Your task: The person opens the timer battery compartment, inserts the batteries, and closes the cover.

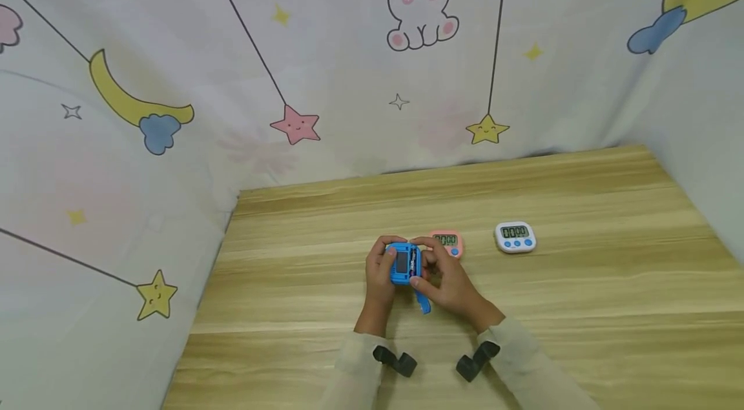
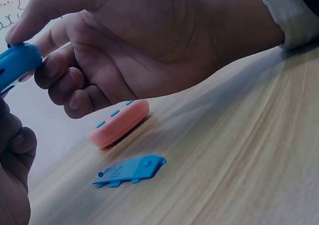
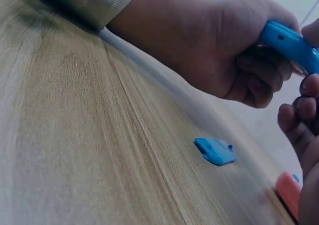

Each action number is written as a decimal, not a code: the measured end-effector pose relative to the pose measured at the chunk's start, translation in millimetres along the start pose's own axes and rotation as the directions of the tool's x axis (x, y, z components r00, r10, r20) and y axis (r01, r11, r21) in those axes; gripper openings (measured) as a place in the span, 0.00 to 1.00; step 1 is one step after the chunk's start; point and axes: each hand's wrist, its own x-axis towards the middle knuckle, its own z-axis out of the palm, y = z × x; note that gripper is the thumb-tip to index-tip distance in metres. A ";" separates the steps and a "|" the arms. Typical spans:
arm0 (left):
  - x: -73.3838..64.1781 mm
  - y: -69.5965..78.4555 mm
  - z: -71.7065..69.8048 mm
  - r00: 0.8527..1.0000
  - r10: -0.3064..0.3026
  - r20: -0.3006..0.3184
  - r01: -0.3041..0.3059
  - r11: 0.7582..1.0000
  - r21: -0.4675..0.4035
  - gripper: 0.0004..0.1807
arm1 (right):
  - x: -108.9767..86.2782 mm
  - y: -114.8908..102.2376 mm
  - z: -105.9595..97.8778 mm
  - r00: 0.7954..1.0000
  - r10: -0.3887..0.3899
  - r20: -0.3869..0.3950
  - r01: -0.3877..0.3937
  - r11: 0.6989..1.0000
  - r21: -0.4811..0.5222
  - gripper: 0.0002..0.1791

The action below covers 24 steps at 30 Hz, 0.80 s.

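Note:
A blue digital timer (image 1: 402, 277) is held between both hands, raised off the table with its back facing up. Its battery slot lies uncovered on the right side, and a dark battery (image 1: 414, 261) shows in it. My left hand (image 1: 380, 277) grips the timer's left side, thumb on the back. On the other side, my right hand (image 1: 452, 282) holds the edge beside the slot, thumb at the lower corner. Below them the blue battery cover (image 2: 130, 170) lies loose on the wooden table. In the left wrist view, only the timer's end (image 2: 22, 65) shows.
A pink timer (image 1: 456, 244), partly hidden by my right hand, rests just behind it. Farther right a white timer (image 1: 515, 237) with blue buttons reads 00:00. The wooden table (image 1: 599, 281) meets a patterned white curtain (image 1: 349, 74) at its back.

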 end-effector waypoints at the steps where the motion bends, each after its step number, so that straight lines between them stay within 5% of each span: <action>1: -0.1 -0.1 -0.1 1.000 -0.004 -0.003 0.004 1.000 0.005 0.18 | 0.0 0.0 0.1 1.000 0.001 0.002 -0.001 1.000 0.004 0.32; 14: -0.2 1.3 -0.6 0.999 -0.034 -0.015 0.034 0.999 0.000 0.15 | -1.2 1.6 2.7 0.996 0.080 0.032 -0.082 0.992 0.099 0.32; 24: -1.5 27.5 7.3 0.999 -0.030 -0.015 0.030 0.999 0.021 0.14 | -1.5 3.0 4.1 0.995 0.090 0.037 -0.093 0.989 0.114 0.31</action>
